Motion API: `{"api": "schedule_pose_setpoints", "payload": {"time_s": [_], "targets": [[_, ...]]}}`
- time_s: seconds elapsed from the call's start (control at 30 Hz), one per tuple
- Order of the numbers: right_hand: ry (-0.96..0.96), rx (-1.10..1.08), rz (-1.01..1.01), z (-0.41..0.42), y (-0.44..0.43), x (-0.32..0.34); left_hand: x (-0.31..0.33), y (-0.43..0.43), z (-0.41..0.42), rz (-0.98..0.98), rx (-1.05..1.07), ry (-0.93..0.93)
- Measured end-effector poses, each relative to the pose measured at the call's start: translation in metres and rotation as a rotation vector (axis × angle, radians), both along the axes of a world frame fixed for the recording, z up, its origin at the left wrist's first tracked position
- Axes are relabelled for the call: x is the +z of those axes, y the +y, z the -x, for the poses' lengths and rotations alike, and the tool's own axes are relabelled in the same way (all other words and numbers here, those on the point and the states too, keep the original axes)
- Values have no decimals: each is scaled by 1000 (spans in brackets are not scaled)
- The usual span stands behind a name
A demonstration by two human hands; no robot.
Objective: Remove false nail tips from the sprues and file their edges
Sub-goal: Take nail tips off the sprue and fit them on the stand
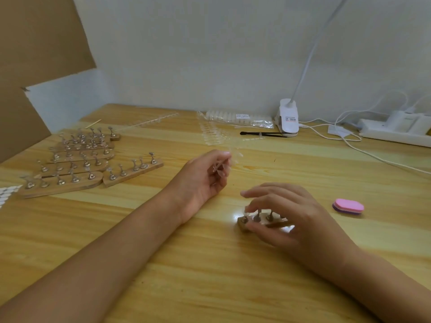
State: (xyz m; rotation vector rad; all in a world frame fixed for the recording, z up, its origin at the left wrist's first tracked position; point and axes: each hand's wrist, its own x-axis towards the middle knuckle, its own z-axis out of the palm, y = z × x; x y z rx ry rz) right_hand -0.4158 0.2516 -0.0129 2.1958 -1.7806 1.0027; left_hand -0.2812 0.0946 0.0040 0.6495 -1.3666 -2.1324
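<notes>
A clear sprue of nail tips (235,156) is pinched in the curled fingers of the left hand (203,180) at the centre of the frame, held just above the table (210,276). Lower right of centre, the right hand (291,217) is arched over a small wooden stand (243,223) with the thumb laid along its near edge. Whether it is gripped cannot be told through the blur. A pink buffer block (348,206) lies at the right, more wooden stands (77,164) are heaped at the left, and a bag of nail tips (233,118) lies at upper centre.

Soft even light, table (210,276) glare, motion-blurred right hand (286,220), wide-angle bowing.
</notes>
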Motion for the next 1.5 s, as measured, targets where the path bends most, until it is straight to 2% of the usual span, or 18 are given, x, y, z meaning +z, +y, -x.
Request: {"api": "schedule_pose_setpoints", "payload": {"time_s": [0.2, 0.3, 0.4, 0.47, 0.63, 0.77, 1.07, 1.13, 1.23, 1.3, 1.33, 1.4, 1.5], "targets": [[-462, -102, 190, 6, 3, 18, 6, 16, 1, 128, -81, 58], [-634, -130, 133, 11, 8, 20, 5, 26, 2, 292, -113, 39], [-723, -103, 64, 9, 11, 20, 4, 36, 3, 347, -173, 59], [-770, -71, 38, 8, 11, 21, 4, 40, 4, 314, -203, 70], [-931, 41, -3, 7, 12, 24, 10, 42, 2, 64, -303, 107], [-1019, 118, 26, 7, 10, 26, 16, 42, -1, 23, -369, 122], [-997, 191, -3, 4, 13, 33, 17, 47, -3, -211, -599, 171], [-1038, 186, -10, 5, 13, 33, 15, 50, -1, 7, -432, 165], [-1076, 93, -31, 8, 12, 31, 11, 50, -2, 597, -23, 106], [-1059, 38, -74, 10, 11, 28, 11, 49, -4, 825, 88, 101], [-1040, 14, -95, 11, 10, 26, 12, 49, -4, 844, 111, 108], [-952, -41, -109, 12, 9, 24, 17, 49, -4, 750, 85, 124], [-679, -131, -63, 13, 7, 20, 20, 48, -3, 561, -43, 71]]}}
